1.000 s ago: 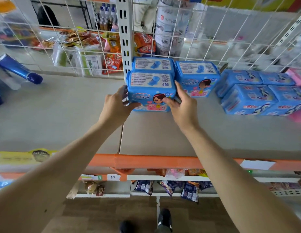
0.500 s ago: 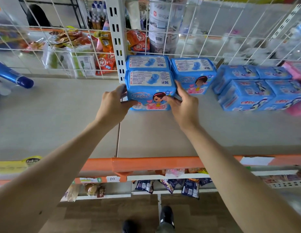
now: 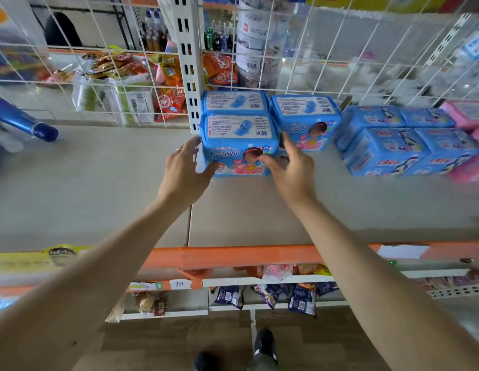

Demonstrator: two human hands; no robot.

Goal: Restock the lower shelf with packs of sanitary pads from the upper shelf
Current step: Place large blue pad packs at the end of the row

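Front blue pad pack (image 3: pixel 237 145) sits between both hands on upper shelf (image 3: pixel 99 188): left hand (image 3: pixel 183 172) and right hand (image 3: pixel 292 170) fingers spread, touching its sides. 2 matching packs just behind and right of it; 4 more blue packs (image 3: pixel 404 140) well right of right hand.

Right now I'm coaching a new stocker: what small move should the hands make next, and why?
Probably close both hands on the front pad pack and lift it off the shelf. The left hand and right hand flank its sides, thumbs on its front, fingers still spread, so the grip looks loose. Another pack sits right behind it.
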